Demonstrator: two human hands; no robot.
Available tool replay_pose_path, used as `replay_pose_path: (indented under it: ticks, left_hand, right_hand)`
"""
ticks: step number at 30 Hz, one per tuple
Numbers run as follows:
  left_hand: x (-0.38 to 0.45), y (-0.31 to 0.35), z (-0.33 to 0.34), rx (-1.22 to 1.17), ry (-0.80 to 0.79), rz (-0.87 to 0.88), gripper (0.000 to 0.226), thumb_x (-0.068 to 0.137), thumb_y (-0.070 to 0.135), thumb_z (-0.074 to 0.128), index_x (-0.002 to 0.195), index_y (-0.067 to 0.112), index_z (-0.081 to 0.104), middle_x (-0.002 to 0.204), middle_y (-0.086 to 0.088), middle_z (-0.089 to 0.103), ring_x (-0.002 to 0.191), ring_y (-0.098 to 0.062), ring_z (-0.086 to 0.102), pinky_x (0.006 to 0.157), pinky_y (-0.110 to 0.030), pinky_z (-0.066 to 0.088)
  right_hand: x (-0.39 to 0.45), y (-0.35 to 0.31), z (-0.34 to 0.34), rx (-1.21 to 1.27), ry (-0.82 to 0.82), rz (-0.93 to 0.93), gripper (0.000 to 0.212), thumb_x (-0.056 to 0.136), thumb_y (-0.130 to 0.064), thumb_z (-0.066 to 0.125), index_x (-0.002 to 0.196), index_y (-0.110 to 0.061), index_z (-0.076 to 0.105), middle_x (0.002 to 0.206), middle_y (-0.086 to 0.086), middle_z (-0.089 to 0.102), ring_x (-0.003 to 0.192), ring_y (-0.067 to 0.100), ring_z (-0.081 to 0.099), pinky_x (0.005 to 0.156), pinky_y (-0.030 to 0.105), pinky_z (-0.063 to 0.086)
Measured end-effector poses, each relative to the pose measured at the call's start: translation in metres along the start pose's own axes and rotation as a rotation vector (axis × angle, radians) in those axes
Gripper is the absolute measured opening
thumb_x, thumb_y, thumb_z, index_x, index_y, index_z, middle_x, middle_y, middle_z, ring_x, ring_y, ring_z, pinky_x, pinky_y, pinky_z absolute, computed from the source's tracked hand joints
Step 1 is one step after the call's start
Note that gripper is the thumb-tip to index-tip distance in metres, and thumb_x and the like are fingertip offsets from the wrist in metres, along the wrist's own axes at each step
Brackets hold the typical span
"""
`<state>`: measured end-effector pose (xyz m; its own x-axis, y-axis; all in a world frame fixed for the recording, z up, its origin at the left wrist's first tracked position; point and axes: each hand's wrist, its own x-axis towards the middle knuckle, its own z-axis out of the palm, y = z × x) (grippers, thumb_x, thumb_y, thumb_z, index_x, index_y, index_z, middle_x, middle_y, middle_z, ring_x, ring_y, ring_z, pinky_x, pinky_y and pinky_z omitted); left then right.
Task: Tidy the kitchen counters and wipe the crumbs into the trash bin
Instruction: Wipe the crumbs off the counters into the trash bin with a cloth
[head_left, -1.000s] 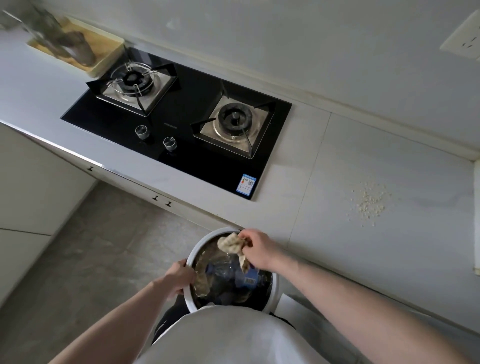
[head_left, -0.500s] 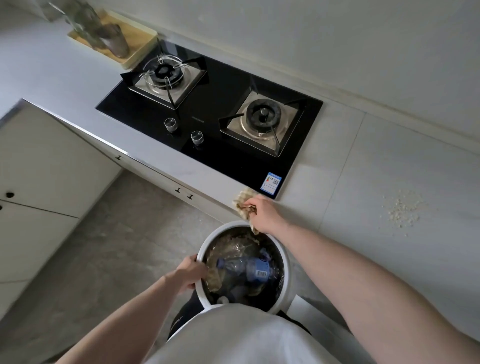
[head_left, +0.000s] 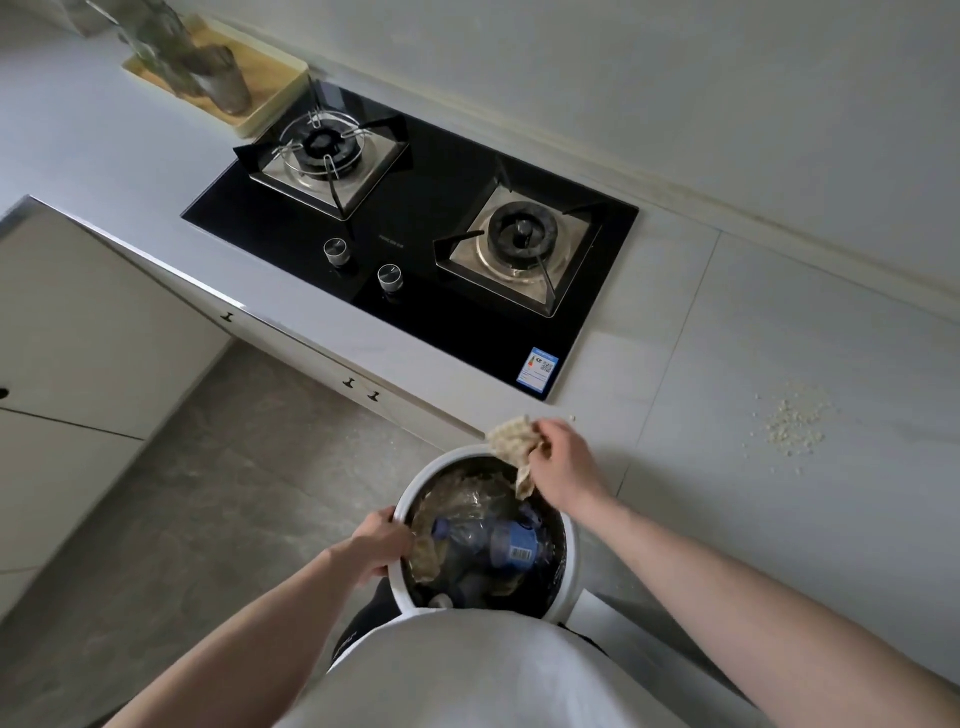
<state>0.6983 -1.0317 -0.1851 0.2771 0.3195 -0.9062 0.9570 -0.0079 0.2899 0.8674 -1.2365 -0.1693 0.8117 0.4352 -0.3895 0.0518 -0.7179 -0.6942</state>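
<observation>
Right hand (head_left: 563, 465), fingers pinching a crumpled cloth (head_left: 511, 447), back at the counter edge (head_left: 457, 415) above the trash bin (head_left: 571, 540) after shaking over it; left hand (head_left: 382, 540) gripping the rim. Crumbs (head_left: 792, 423) well right of the fingers, likely wiped next.
</observation>
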Motion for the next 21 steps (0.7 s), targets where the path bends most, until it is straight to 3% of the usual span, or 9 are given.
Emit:
replay_pose_path:
  ticks: [2,5,7,9,11,14,17,19,21]
  left_hand:
    - [-0.001,0.002,0.001,0.003,-0.005,-0.008,0.038,0.077,-0.005,0.049,0.103,0.014,0.068,0.094,-0.019,0.072,0.087,-0.035,0.072,0.075,-0.046,0.063]
    - [0.000,0.003,0.002,0.034,-0.012,-0.008,0.041,0.074,-0.005,0.048,0.103,0.014,0.070,0.084,-0.015,0.070,0.073,-0.030,0.068,0.065,-0.037,0.057]
    - [-0.001,0.005,0.003,0.049,-0.016,-0.005,0.041,0.075,-0.005,0.048,0.103,0.015,0.070,0.082,-0.014,0.070,0.071,-0.028,0.067,0.061,-0.033,0.056]
    - [-0.006,0.010,0.005,0.054,-0.020,-0.001,0.039,0.077,-0.006,0.048,0.102,0.014,0.069,0.079,-0.012,0.068,0.069,-0.027,0.066,0.054,-0.029,0.055]
    - [-0.009,0.011,0.006,0.055,-0.027,-0.008,0.037,0.079,-0.007,0.048,0.102,0.013,0.068,0.080,-0.012,0.068,0.070,-0.027,0.066,0.053,-0.029,0.055]
    - [-0.008,0.010,0.009,0.041,-0.027,-0.009,0.037,0.077,-0.007,0.047,0.101,0.012,0.069,0.082,-0.016,0.070,0.072,-0.030,0.068,0.065,-0.036,0.059]
    - [-0.008,0.010,0.012,0.014,-0.026,-0.003,0.035,0.079,-0.007,0.047,0.096,0.011,0.070,0.080,-0.018,0.071,0.070,-0.031,0.069,0.071,-0.044,0.062]
    - [-0.010,0.011,0.013,-0.001,-0.028,0.001,0.033,0.082,-0.008,0.048,0.095,0.012,0.070,0.083,-0.019,0.073,0.073,-0.033,0.071,0.070,-0.044,0.062]
    - [-0.007,0.009,0.014,-0.001,-0.022,0.001,0.032,0.083,-0.008,0.049,0.096,0.012,0.069,0.088,-0.021,0.074,0.078,-0.035,0.073,0.072,-0.046,0.064]
  right_hand:
    - [0.013,0.011,-0.017,0.017,0.179,0.024,0.026,0.096,-0.009,0.049,0.118,-0.011,0.062,0.116,-0.001,0.058,0.099,0.014,0.060,0.079,0.025,0.055]
    - [0.030,0.020,-0.041,0.040,0.410,0.091,0.027,0.092,-0.007,0.051,0.117,-0.006,0.063,0.113,0.005,0.058,0.094,0.019,0.056,0.078,0.030,0.047]
    - [0.038,0.034,-0.050,0.000,0.474,0.148,0.028,0.092,-0.008,0.053,0.118,-0.006,0.063,0.116,0.008,0.057,0.095,0.022,0.056,0.081,0.032,0.048]
    - [0.036,0.049,-0.046,-0.132,0.376,0.174,0.031,0.093,-0.009,0.053,0.123,-0.010,0.061,0.122,0.008,0.054,0.102,0.026,0.058,0.085,0.040,0.054]
    - [0.025,0.052,-0.032,-0.206,0.251,0.144,0.032,0.096,-0.007,0.051,0.127,-0.011,0.058,0.126,0.005,0.051,0.103,0.020,0.055,0.084,0.036,0.055]
    - [-0.007,0.035,-0.002,-0.097,0.007,0.028,0.030,0.099,-0.008,0.050,0.128,-0.009,0.059,0.127,0.005,0.053,0.101,0.016,0.054,0.094,0.031,0.050]
    - [-0.045,0.028,0.031,-0.168,-0.316,-0.024,0.031,0.098,-0.014,0.050,0.126,-0.009,0.063,0.119,0.001,0.060,0.101,0.019,0.058,0.091,0.032,0.047]
    - [-0.060,0.030,0.037,-0.102,-0.263,-0.045,0.028,0.096,-0.022,0.048,0.115,-0.010,0.066,0.102,-0.007,0.059,0.097,0.017,0.057,0.090,0.036,0.049]
    - [-0.056,0.035,0.023,0.011,-0.097,-0.013,0.029,0.094,-0.028,0.048,0.108,-0.011,0.066,0.099,-0.008,0.060,0.093,0.014,0.058,0.085,0.034,0.052]
